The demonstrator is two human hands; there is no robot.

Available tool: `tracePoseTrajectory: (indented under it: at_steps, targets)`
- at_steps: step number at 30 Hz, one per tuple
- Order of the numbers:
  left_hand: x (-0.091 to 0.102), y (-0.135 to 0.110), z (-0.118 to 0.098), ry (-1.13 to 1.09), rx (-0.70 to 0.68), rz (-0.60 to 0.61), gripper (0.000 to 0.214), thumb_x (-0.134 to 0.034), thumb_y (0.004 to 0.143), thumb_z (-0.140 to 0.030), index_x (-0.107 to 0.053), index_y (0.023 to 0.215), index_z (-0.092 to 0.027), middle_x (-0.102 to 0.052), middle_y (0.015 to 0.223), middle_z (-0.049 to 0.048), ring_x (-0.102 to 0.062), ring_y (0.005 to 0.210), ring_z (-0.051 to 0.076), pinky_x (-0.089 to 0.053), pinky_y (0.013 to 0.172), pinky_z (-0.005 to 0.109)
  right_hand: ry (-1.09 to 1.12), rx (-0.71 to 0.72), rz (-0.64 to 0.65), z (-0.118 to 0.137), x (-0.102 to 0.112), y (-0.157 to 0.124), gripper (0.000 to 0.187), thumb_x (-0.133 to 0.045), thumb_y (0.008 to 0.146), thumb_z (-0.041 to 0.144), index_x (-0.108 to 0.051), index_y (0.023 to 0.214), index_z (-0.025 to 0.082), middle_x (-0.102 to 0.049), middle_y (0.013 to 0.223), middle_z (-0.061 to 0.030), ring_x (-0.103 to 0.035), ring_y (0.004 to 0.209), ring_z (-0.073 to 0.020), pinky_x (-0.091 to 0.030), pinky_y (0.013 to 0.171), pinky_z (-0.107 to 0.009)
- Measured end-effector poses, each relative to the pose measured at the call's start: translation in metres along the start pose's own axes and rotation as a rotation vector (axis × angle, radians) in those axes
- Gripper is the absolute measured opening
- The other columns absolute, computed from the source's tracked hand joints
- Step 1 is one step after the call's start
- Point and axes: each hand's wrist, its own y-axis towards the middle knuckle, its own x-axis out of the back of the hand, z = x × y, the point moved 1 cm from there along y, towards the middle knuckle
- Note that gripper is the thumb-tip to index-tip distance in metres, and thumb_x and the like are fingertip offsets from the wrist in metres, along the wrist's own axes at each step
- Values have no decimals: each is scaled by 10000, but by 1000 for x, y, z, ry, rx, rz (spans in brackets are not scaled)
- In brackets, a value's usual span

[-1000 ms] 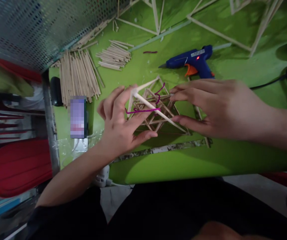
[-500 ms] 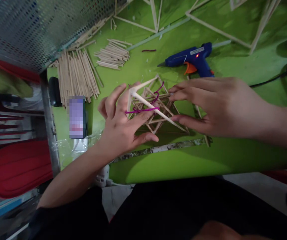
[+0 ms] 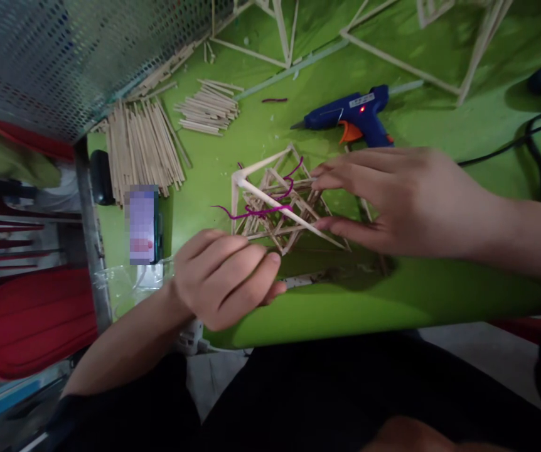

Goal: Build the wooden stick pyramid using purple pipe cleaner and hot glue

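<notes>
A small frame of thin wooden sticks [image 3: 265,198] rests on the green table, with more sticks crossing inside it. Purple yarn [image 3: 268,211] winds over its sticks, one loose end trailing out to the left. From the right, my right hand [image 3: 393,201] grips the frame, its thumb by the long slanting stick and its fingers on the far side. My left hand [image 3: 233,273] is at the frame's near left side, knuckles up and fingers curled closed. What those fingers hold, if anything, is hidden.
Beyond the frame lies a blue glue gun [image 3: 350,116] with its red light on. Stick bundles [image 3: 143,147] and a phone [image 3: 143,224] are on the left. Larger stick frames [image 3: 402,59] stand at the back. A black cable [image 3: 501,150] runs at right.
My left hand has come out of the frame toward me, its spread fingers now curled closed. The yarn's left end now hangs loose. My right hand keeps its hold.
</notes>
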Motion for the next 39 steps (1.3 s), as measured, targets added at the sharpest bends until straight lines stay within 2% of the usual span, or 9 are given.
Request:
tracePoseTrajectory:
  at_steps: [1,3,7,13,18,22,26,33,39]
  targets:
    - [0,5,-5,32,-113,-40,449,-938,1040,-741,-932,1367,-434,-950,1166,23,-884,932,329,-683,737,532,2,-2,-2,0,0,0,360,-678,1232,418,-777,1414,124,-912,1351,-197,-915,1073,-386,-719,783,-492]
    - [-1,12,-10,107,-202,-54,537,-925,1074,-695,-886,1545,-440,-957,1359,40,-907,1076,370,-692,847,571,5,-9,-9,0,0,0,365,-681,1236,426,-772,1434,133,-913,1372,-187,-918,1092,-380,-714,787,-478]
    - [-4,12,-12,175,32,105,736,-843,1118,-800,-770,1768,-462,-915,1550,51,-877,1285,441,-622,1229,690,32,-2,-15,1,-1,-1,403,-701,1227,421,-763,1483,115,-911,1404,-199,-923,1097,-391,-707,781,-477]
    - [4,5,-24,78,226,149,730,-862,1087,-853,-757,1748,-560,-913,1554,-4,-814,1493,523,-387,1484,871,48,-9,-13,1,-2,-1,403,-728,1218,416,-779,1482,117,-907,1426,-211,-922,1113,-397,-716,832,-486]
    - [-8,9,-33,130,237,31,918,-778,1032,-1023,-772,1750,-452,-840,1702,67,-602,1767,612,-218,1509,944,40,-10,-2,2,0,0,385,-689,1221,386,-777,1456,93,-902,1429,-228,-918,1082,-401,-683,753,-479]
    - [-22,12,-31,162,183,-7,997,-663,1083,-1052,-672,1846,-411,-812,1751,76,-638,1738,551,-169,1522,878,36,-4,-1,1,-1,0,384,-693,1218,409,-762,1453,113,-903,1428,-210,-915,1054,-375,-666,740,-457]
    - [-27,13,-24,148,112,-31,950,-668,1134,-977,-635,1882,-393,-813,1750,71,-673,1704,504,-239,1520,775,19,-18,2,1,-2,0,382,-670,1236,426,-750,1474,139,-902,1449,-181,-915,1063,-351,-664,737,-441]
    - [-24,16,-17,106,115,24,832,-747,1143,-881,-671,1836,-425,-795,1774,36,-676,1720,468,-329,1502,721,-6,3,14,2,1,-1,353,-703,1223,366,-735,1474,120,-896,1431,-202,-914,1029,-354,-658,708,-442]
    - [-19,27,-20,47,128,44,567,-788,1203,-626,-767,1698,-351,-806,1762,39,-689,1713,430,-356,1498,650,-1,6,-15,2,-3,-3,354,-620,1284,401,-718,1493,132,-889,1352,-162,-916,1017,-366,-693,688,-465]
